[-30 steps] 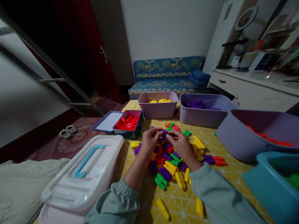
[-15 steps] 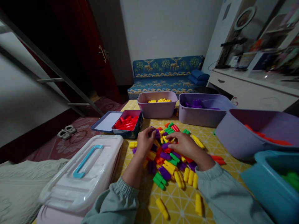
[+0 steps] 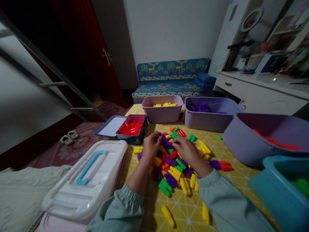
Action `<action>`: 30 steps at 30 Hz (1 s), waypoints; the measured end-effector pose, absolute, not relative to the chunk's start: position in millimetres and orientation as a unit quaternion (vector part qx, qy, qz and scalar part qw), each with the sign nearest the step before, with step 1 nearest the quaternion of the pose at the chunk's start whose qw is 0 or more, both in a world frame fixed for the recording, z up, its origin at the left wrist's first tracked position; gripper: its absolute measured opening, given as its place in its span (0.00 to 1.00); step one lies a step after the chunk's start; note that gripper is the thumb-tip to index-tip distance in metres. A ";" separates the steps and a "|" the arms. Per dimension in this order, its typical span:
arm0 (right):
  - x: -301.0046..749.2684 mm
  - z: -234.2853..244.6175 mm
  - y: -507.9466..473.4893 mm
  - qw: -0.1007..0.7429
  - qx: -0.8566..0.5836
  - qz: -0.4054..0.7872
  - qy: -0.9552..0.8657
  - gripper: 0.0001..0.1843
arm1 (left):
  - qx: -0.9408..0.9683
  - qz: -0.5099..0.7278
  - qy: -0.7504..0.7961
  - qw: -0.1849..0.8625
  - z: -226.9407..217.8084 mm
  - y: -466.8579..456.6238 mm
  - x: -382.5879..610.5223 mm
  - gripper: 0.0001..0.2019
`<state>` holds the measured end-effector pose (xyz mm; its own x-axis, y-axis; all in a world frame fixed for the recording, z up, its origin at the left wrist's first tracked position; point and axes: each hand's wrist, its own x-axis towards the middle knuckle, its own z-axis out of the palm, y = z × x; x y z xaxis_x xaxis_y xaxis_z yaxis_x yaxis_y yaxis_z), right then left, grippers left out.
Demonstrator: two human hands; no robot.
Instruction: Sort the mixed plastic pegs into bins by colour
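Over a heaped pile of plastic building blocks in purple, yellow, green, red and orange, my left hand [image 3: 151,145] is closed with its fingertips around a purple block [image 3: 163,138]. Close by on the right, my right hand [image 3: 188,151] pinches another purple block [image 3: 169,145] at its end. The two purple blocks are near each other; whether they touch is hard to tell. Below the hands lie a green block [image 3: 165,187] and a yellow block [image 3: 176,172]. Parts of the pile are hidden under both hands.
Red blocks fill an open tin [image 3: 142,137] at left. Behind stand a bin [image 3: 164,116] of yellow blocks and a bin [image 3: 205,124] of purple ones. On the right are a bin [image 3: 243,145] with orange blocks and a teal bin [image 3: 272,187] with green. A lidded box [image 3: 65,190] is at near left.
My right hand has moved left and slightly up, closer to my left hand, with a purple block at its fingertips. My left hand has barely shifted.
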<state>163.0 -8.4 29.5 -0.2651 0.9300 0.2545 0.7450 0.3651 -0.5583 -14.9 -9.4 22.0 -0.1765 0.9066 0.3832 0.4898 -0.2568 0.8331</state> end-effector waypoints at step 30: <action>193.7 53.7 -16.9 0.144 -0.558 0.108 -0.810 0.12 | 0.715 0.415 0.557 0.077 25.1 -15.7 -12.0 0.07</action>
<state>193.7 -16.9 53.7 -0.3364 0.9349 0.1128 0.8726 0.3545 -0.3359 -12.0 -15.7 25.1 0.0355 0.8605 0.5083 0.7333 -0.3679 0.5717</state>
